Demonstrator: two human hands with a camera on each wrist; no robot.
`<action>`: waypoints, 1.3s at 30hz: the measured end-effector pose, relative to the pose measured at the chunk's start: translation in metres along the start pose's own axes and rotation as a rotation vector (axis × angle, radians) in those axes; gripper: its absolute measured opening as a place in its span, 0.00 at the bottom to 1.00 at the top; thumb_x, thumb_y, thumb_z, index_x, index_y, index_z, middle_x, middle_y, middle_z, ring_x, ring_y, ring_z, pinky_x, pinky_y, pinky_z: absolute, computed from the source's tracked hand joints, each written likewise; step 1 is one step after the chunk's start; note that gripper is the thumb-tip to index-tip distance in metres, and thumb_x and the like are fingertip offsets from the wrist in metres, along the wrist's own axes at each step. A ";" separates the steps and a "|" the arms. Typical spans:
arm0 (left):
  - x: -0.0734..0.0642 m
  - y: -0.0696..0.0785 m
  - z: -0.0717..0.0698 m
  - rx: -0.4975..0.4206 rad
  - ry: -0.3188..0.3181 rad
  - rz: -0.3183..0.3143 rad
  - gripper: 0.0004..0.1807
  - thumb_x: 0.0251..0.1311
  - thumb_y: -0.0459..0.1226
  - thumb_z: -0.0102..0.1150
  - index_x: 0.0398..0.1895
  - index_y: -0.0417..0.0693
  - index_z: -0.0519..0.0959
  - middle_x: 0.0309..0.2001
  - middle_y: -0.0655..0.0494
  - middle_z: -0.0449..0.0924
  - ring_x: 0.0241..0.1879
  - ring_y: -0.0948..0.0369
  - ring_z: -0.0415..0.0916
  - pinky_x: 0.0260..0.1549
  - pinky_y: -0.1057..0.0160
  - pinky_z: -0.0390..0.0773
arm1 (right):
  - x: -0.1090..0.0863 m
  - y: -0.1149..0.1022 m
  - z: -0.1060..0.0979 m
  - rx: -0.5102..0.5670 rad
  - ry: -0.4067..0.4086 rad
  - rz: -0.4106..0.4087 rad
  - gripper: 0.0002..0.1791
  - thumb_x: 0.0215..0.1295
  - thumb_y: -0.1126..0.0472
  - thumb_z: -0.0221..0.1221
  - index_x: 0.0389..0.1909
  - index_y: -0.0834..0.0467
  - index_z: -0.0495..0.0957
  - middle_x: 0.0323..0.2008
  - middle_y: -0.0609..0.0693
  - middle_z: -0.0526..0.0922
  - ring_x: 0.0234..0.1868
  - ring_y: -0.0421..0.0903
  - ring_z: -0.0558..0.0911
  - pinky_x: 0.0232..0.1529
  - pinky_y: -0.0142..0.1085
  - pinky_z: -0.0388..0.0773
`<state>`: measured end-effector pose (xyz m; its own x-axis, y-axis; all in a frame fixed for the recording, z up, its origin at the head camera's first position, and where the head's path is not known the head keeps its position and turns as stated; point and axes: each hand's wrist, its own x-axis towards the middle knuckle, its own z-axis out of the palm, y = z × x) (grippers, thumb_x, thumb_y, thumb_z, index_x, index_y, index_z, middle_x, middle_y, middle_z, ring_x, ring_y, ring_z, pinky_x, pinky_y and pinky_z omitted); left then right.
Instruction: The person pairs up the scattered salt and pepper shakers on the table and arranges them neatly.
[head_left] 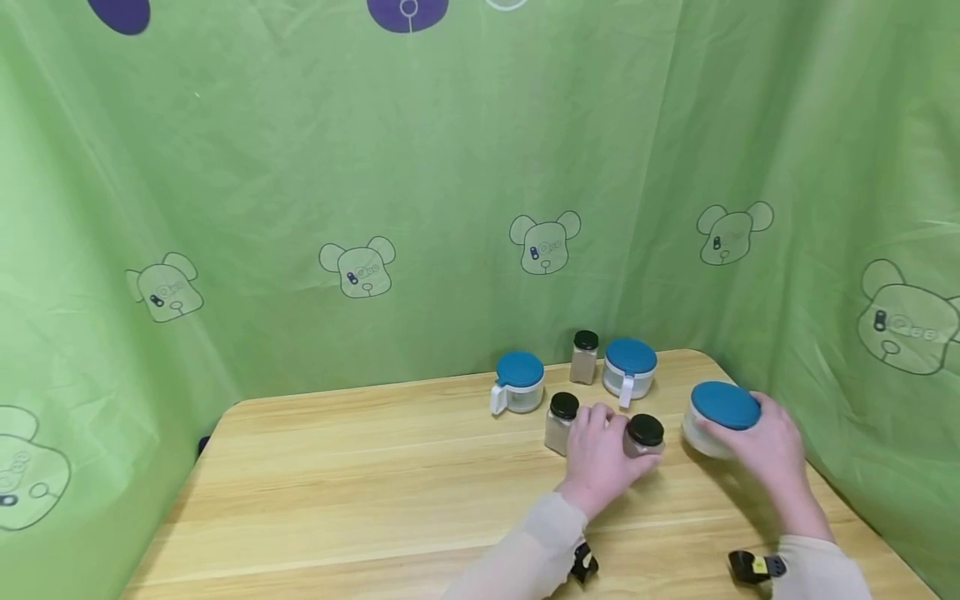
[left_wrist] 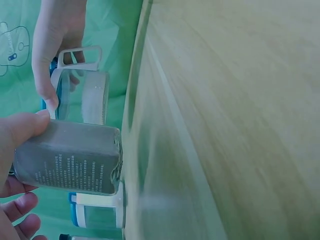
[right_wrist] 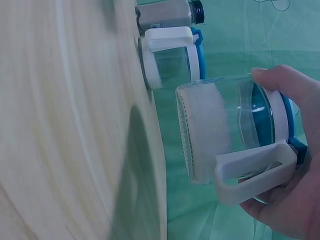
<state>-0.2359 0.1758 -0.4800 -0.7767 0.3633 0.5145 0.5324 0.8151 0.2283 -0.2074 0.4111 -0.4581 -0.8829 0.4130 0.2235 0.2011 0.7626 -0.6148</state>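
at the right of the head frame, a blue-lidded jar (head_left: 725, 407) is raised above the bench (head_left: 337, 492), the right hand (head_left: 776, 446) curled widely around its lid end. left of it, the left hand (head_left: 600, 462) pinches a black-capped bottle (head_left: 645, 432) between thumb and fingers; a second bottle (head_left: 558, 429) stands beside that hand. higher up, a third bottle (head_left: 584, 358) stands near a handled jar (head_left: 630, 357), before a green curtain (head_left: 450, 167).

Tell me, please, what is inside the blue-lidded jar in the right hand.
White contents fill the lower part of the jar, with clear space above; the right hand and blue lid hide part of its top.
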 end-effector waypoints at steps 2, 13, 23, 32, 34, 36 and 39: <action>-0.002 -0.001 -0.003 -0.015 0.001 -0.001 0.34 0.45 0.73 0.59 0.44 0.61 0.81 0.44 0.67 0.72 0.42 0.67 0.64 0.44 0.70 0.66 | -0.001 -0.001 0.000 0.000 0.001 -0.004 0.57 0.55 0.38 0.65 0.70 0.74 0.51 0.61 0.80 0.61 0.59 0.77 0.63 0.52 0.68 0.63; -0.013 -0.009 -0.017 -0.055 0.001 -0.028 0.34 0.45 0.72 0.60 0.45 0.60 0.82 0.46 0.66 0.71 0.45 0.66 0.63 0.46 0.69 0.66 | -0.004 -0.006 -0.001 -0.008 0.005 -0.037 0.57 0.53 0.38 0.66 0.69 0.74 0.53 0.61 0.80 0.63 0.58 0.76 0.64 0.51 0.67 0.62; -0.023 -0.020 -0.027 -0.070 -0.017 -0.057 0.35 0.45 0.73 0.59 0.47 0.61 0.82 0.49 0.65 0.71 0.50 0.65 0.64 0.53 0.63 0.68 | -0.007 -0.015 -0.002 -0.008 -0.029 -0.033 0.59 0.54 0.36 0.65 0.71 0.72 0.50 0.62 0.80 0.60 0.59 0.77 0.63 0.51 0.68 0.63; -0.030 -0.031 -0.037 -0.097 -0.039 -0.064 0.35 0.45 0.72 0.59 0.47 0.61 0.82 0.49 0.65 0.71 0.51 0.65 0.65 0.50 0.65 0.68 | -0.011 -0.027 -0.002 -0.002 -0.052 -0.042 0.60 0.54 0.36 0.65 0.72 0.71 0.48 0.64 0.80 0.59 0.60 0.78 0.62 0.51 0.70 0.62; -0.032 -0.034 -0.039 -0.091 -0.036 -0.059 0.35 0.45 0.72 0.59 0.48 0.61 0.82 0.49 0.64 0.71 0.51 0.65 0.65 0.50 0.64 0.68 | -0.012 -0.030 -0.002 0.005 -0.055 -0.051 0.60 0.54 0.36 0.65 0.73 0.70 0.48 0.64 0.79 0.60 0.60 0.77 0.63 0.50 0.70 0.63; -0.034 -0.037 -0.040 -0.088 -0.029 -0.054 0.35 0.45 0.72 0.59 0.48 0.60 0.82 0.49 0.64 0.71 0.51 0.65 0.65 0.50 0.64 0.68 | -0.013 -0.033 -0.001 0.011 -0.057 -0.062 0.59 0.54 0.36 0.66 0.72 0.70 0.49 0.63 0.79 0.61 0.59 0.77 0.64 0.49 0.69 0.64; -0.036 -0.042 -0.042 -0.094 -0.020 -0.048 0.36 0.45 0.72 0.59 0.48 0.59 0.82 0.49 0.64 0.71 0.50 0.65 0.65 0.50 0.65 0.68 | -0.015 -0.037 0.001 0.017 -0.056 -0.084 0.58 0.53 0.37 0.66 0.71 0.70 0.51 0.61 0.78 0.62 0.58 0.75 0.65 0.48 0.68 0.65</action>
<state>-0.2156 0.1097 -0.4735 -0.8083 0.3341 0.4848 0.5227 0.7862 0.3297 -0.2021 0.3762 -0.4397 -0.9187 0.3193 0.2326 0.1186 0.7847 -0.6085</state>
